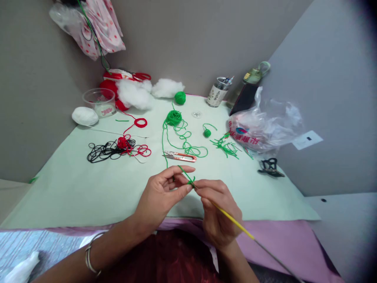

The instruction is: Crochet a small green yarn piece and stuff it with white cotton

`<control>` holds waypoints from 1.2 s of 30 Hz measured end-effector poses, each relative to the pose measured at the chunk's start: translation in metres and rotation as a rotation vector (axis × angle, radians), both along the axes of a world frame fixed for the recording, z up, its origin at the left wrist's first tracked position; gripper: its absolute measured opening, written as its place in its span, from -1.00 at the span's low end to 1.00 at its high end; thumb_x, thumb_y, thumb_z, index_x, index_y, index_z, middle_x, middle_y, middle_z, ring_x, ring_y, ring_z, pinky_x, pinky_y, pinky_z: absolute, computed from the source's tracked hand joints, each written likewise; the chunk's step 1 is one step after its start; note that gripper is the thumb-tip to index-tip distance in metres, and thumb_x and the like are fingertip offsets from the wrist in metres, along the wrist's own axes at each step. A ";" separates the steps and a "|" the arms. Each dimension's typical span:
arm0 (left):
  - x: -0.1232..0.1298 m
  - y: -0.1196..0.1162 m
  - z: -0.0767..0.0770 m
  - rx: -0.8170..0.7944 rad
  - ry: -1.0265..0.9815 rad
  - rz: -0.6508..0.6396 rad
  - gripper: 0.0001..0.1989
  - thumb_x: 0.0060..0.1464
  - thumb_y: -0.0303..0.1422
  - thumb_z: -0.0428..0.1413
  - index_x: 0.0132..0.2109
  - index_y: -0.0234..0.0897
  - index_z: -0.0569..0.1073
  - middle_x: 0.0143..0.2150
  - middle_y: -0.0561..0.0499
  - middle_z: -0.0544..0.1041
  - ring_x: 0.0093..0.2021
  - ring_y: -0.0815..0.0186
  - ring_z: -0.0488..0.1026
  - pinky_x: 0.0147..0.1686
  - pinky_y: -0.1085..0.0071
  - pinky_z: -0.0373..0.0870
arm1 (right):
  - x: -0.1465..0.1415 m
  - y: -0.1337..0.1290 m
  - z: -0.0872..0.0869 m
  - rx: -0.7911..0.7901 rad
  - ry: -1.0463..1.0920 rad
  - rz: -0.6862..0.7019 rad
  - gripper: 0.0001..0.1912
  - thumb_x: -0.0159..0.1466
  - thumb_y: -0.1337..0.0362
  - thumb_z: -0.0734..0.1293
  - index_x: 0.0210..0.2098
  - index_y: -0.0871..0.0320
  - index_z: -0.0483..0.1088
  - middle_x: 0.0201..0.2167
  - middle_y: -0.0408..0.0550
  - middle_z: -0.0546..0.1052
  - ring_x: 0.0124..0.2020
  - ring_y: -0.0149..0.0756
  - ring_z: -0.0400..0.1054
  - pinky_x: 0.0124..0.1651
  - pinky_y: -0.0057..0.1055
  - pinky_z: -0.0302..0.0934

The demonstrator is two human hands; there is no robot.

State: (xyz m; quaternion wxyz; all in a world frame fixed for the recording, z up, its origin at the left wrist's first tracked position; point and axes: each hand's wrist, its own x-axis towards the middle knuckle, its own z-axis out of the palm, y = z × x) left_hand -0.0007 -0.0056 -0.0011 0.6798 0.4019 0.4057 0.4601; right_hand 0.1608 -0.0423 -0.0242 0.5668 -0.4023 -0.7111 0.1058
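Between my two hands, above the front of the table, is a small piece of green crochet work (191,182). My left hand (165,190) pinches it between thumb and fingers, and a strand of green yarn runs up over the forefinger. In my right hand (219,204) is a crochet hook (235,222) with a yellow grip and a long grey shaft, its tip at the green work. Just beyond my hands lie thread snips (180,156) with orange handles. A loose green yarn ball (174,118) trails strands toward my left hand.
Tangled black yarn (101,152) and red yarn (125,143) lie left. White stuffing (135,94) and a clear tub (101,104) stand at the back. Green yarn scraps (226,147), a plastic bag (262,125) and a black hair clip (271,168) lie right. A pen holder (217,93) stands behind.
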 end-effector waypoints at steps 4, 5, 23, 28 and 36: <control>0.000 -0.002 0.000 0.022 0.010 0.007 -0.63 -0.02 -0.42 0.45 -0.02 -0.21 0.68 -0.36 0.10 0.51 -0.29 0.37 0.46 -0.16 0.47 0.43 | -0.002 0.000 -0.009 0.076 -0.137 -0.078 -0.66 0.41 0.47 0.30 0.08 0.03 0.51 -0.12 0.01 0.62 -0.15 -0.23 0.55 -0.19 -0.28 0.50; -0.001 -0.002 0.000 0.014 -0.012 -0.004 -0.60 0.00 -0.41 0.44 0.03 -0.20 0.67 -0.36 0.10 0.51 -0.31 0.39 0.45 -0.21 0.49 0.41 | -0.003 0.000 -0.012 0.107 -0.193 -0.120 -0.63 0.40 0.47 0.32 0.12 0.00 0.51 -0.11 0.02 0.61 -0.13 -0.21 0.55 -0.19 -0.27 0.50; 0.003 -0.004 0.000 -0.092 -0.175 -0.041 -0.58 0.00 -0.34 0.45 0.04 -0.21 0.67 -0.28 0.11 0.48 -0.60 0.61 0.23 -0.60 0.57 0.25 | -0.017 0.007 -0.004 -0.108 0.196 -0.078 -0.76 0.42 0.44 0.32 -0.09 0.02 0.59 -0.25 -0.06 0.59 -0.24 -0.27 0.52 -0.26 -0.32 0.46; 0.003 -0.001 -0.001 -0.297 -0.345 -0.163 -0.60 0.06 -0.35 0.40 0.07 -0.29 0.66 -0.53 0.23 0.27 -0.64 0.61 -0.05 -0.62 0.59 0.18 | -0.015 0.004 -0.010 0.069 -0.064 -0.209 -0.65 0.37 0.48 0.37 0.04 -0.05 0.59 -0.14 -0.02 0.60 -0.18 -0.22 0.55 -0.24 -0.28 0.48; 0.000 0.002 -0.003 -0.164 -0.217 -0.080 -0.70 0.00 -0.35 0.45 -0.06 -0.20 0.73 -0.25 0.03 0.56 -0.26 0.39 0.45 -0.13 0.45 0.44 | -0.011 0.009 0.002 -0.216 0.449 0.041 -0.81 0.44 0.35 0.32 -0.19 0.04 0.60 -0.33 -0.09 0.56 -0.29 -0.27 0.48 -0.27 -0.31 0.39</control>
